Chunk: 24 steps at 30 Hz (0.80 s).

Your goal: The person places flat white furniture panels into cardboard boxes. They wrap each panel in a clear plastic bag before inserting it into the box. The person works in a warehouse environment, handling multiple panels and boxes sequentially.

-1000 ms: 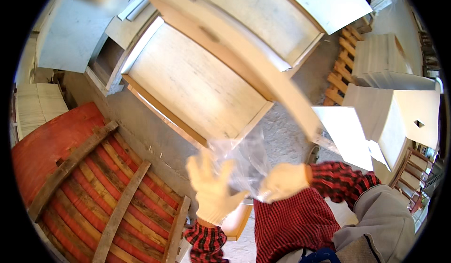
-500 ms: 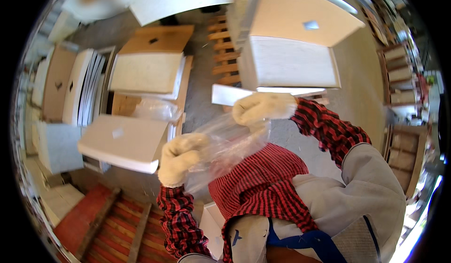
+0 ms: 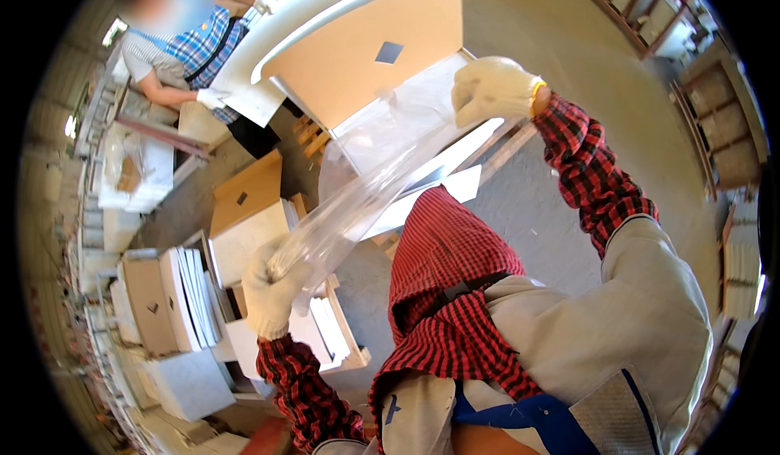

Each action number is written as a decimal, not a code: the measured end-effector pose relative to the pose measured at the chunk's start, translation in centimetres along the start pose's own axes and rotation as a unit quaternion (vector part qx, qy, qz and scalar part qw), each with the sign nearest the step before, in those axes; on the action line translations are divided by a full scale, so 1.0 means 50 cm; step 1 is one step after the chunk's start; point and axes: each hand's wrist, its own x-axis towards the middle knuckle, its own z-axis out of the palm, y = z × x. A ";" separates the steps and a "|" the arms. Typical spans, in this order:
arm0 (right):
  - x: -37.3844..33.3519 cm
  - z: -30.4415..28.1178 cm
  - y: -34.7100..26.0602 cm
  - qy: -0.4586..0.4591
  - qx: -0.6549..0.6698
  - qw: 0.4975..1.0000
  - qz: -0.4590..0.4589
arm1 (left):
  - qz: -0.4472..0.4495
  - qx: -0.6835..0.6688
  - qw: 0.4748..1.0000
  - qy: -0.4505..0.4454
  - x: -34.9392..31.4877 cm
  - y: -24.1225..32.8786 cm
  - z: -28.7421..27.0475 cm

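A clear plastic bag [image 3: 366, 191] is stretched between my two hands, slanting up to the right. My left hand [image 3: 272, 292], in a cream knit glove, is closed on the bag's lower-left end. The upper-right end is gripped by my right hand [image 3: 496, 91], gloved the same way, fingers curled in. Behind the bag stands an open carton [image 3: 341, 65] with a tan inner side and a grey diamond-shaped patch. A white panel [image 3: 431, 85] lies in it, partly seen through the film. Nearer me a white strip [image 3: 459, 188] juts out below the bag.
At the upper left a person [image 3: 191, 57] in gloves holds a large white panel [image 3: 276, 45]. Stacked boards [image 3: 252, 231] and a carton with upright panels [image 3: 188, 296] stand to the left. Wooden racks [image 3: 707, 114] line the right side.
My hands have moved apart, pulling the bag out longer. The right hand rose; the left shifted slightly left. My view has turned, bringing the person with the panel into sight.
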 end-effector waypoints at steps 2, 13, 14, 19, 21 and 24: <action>-0.065 -0.001 0.029 0.102 -0.057 0.990 -0.079 | 0.002 0.054 0.997 -0.045 -0.024 0.008 -0.018; 0.068 0.093 -0.251 0.123 0.289 0.892 -0.324 | 0.217 0.168 0.939 -0.208 -0.066 0.016 0.031; 0.078 0.126 -0.277 0.109 0.247 0.902 -0.336 | 0.250 0.214 0.914 -0.235 -0.066 0.021 0.041; 0.068 0.263 -0.186 -0.116 0.121 0.955 -0.243 | 0.241 0.186 0.918 -0.254 -0.145 0.056 -0.008; 0.032 0.237 -0.103 -0.133 0.139 0.973 -0.126 | 0.134 0.048 0.973 -0.182 -0.195 -0.004 -0.065; -0.035 0.137 -0.076 -0.117 0.206 0.970 -0.063 | -0.045 -0.045 0.991 -0.116 -0.229 -0.043 -0.124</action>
